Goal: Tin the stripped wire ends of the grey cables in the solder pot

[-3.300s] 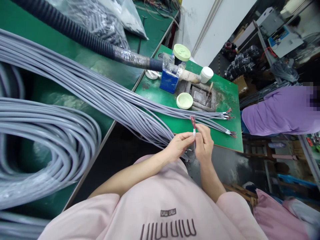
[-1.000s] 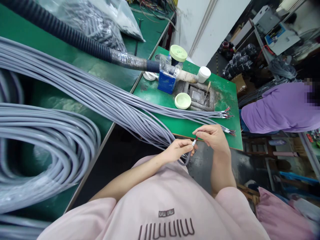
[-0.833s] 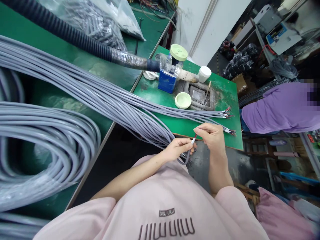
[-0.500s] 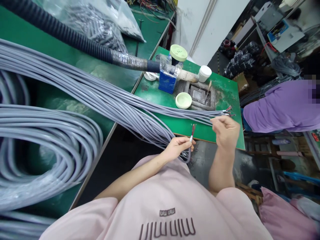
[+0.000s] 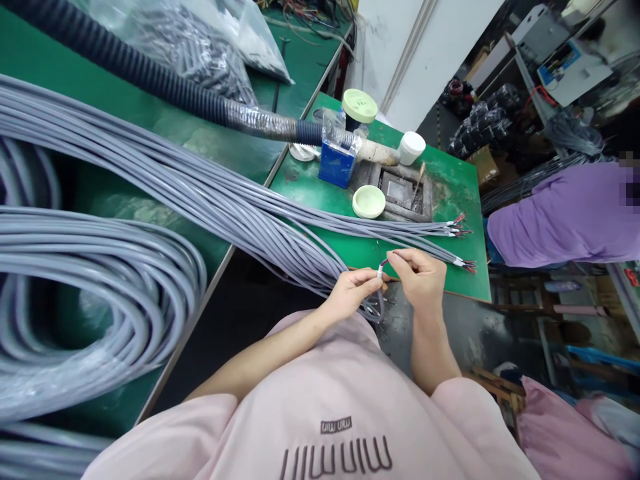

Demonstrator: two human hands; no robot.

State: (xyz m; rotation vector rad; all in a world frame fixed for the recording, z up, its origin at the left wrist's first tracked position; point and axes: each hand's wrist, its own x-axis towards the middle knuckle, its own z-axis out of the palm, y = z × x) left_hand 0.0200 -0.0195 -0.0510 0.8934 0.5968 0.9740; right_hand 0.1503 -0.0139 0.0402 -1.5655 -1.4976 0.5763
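Far left there's a fat coil of grey cable with plastic wrap round its near part, sitting on a shiny green desk. Behind it a long bundle of the same grey stuff runs diagonally across, and a black ribbed hose slants over the desk at the back, partly taped. Past the hose are two clear bags, one of grey bits, one of something white.

In the middle, hands at work: the left hand is pinching a grey cable up by its white sleeve, just off the near edge of a smaller green desk. That desk is pretty grubby round a dirty metal frame with a stick leaning in it. Blue box left of the frame, pale green dish just beside it, lidded tub behind, white tub near the hose's end. The right hand has thumb and fingertips closed on the cable's reddish wires.

Further right, finished-looking cable ends fan their wires out near the desk edge. Then a pale wall panel, black wrapped bundles on the floor side, and a person in purple over by cluttered racks.
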